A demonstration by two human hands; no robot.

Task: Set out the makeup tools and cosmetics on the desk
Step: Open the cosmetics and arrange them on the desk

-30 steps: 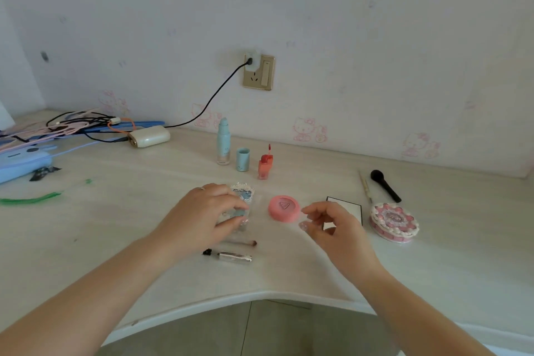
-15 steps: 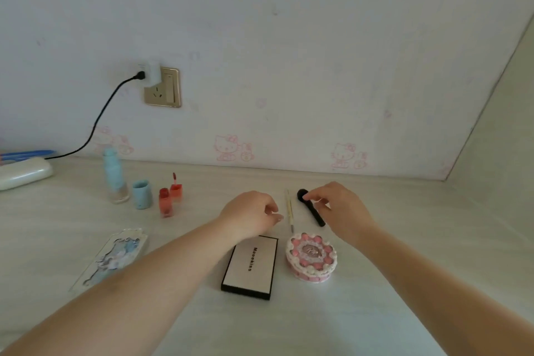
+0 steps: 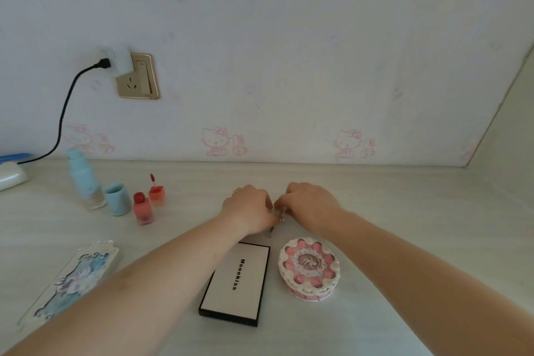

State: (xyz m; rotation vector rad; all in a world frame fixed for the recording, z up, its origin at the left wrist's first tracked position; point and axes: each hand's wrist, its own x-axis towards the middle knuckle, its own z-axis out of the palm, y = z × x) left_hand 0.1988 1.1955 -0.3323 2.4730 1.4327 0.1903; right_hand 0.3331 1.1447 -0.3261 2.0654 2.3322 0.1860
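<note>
Noted red liquid in two small bottles (image 3: pixel 142 208) at ten o'clock of left hand (image 3: pixel 248 209). Found left hand and right hand (image 3: pixel 310 203) jointly pinching thin brush (image 3: pixel 270 230), palette (image 3: pixel 235 283) at six o'clock.

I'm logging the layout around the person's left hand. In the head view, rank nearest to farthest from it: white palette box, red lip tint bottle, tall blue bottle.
From the left hand:
1. White palette box, just below it.
2. Red lip tint bottle, to its left.
3. Tall blue bottle, farther left, near the wall.
</note>
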